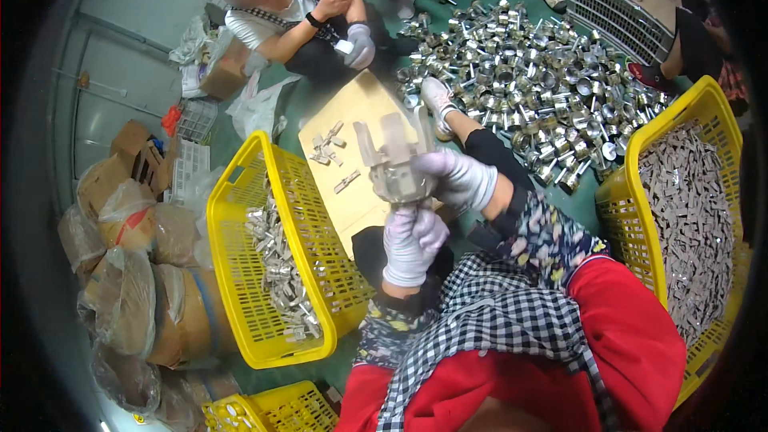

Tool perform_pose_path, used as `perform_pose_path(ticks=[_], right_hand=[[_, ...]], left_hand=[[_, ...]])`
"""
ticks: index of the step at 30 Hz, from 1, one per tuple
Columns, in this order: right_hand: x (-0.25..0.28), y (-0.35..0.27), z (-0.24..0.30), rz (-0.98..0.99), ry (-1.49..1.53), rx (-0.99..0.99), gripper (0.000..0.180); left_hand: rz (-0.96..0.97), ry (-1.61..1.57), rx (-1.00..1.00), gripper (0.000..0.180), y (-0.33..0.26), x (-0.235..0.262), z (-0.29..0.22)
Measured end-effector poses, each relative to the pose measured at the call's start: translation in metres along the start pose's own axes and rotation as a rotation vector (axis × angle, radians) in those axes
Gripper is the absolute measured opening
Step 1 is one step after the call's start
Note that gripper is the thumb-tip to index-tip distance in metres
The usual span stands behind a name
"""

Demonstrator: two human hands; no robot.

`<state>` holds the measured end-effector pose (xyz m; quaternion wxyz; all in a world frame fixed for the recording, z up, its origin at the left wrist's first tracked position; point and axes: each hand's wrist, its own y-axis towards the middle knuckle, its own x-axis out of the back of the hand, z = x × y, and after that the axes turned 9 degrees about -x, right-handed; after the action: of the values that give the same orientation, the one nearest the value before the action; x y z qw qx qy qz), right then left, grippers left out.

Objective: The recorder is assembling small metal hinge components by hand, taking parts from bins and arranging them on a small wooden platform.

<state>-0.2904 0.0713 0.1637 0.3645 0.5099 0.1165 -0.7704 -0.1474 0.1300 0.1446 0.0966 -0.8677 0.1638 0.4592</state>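
Both my hands wear pale striped gloves and meet on a metal cup-shaped part (400,182) with several flat prongs standing up from its rim. My left hand (412,244) is closed around its lower end, below the cup. My right hand (462,176) grips the cup's right side, its fingertips partly hidden and slightly blurred. Beneath the part lies a tan board (360,104). Several small metal clips (326,149) are grouped on it, with another clip (346,182) lying closer to me.
A yellow basket (308,232) of metal pieces stands left, another yellow basket (628,220) of brownish-grey pieces right. A heap of shiny metal cups with stems (512,72) covers the floor ahead. A person (280,24) sits at far left. Bagged cartons (172,304) line the left side.
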Motion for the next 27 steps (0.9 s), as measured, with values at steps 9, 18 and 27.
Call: perform_pose_path(ticks=[9, 18, 27], right_hand=[[-0.009, 0.000, -0.025, -0.286, -0.356, 0.199, 0.072], [-0.023, -0.017, -0.035, -0.318, -0.276, 0.051, 0.055], [-0.048, -0.038, 0.040, -0.068, -1.315, 0.125, 0.120]], left_hand=[[-0.051, 0.928, -0.418, 0.044, -0.002, -0.017, -0.008], [-0.243, 0.582, -0.268, 0.078, -0.013, -0.029, 0.010], [0.056, 1.519, -0.297, 0.069, -0.039, -0.022, -0.023]])
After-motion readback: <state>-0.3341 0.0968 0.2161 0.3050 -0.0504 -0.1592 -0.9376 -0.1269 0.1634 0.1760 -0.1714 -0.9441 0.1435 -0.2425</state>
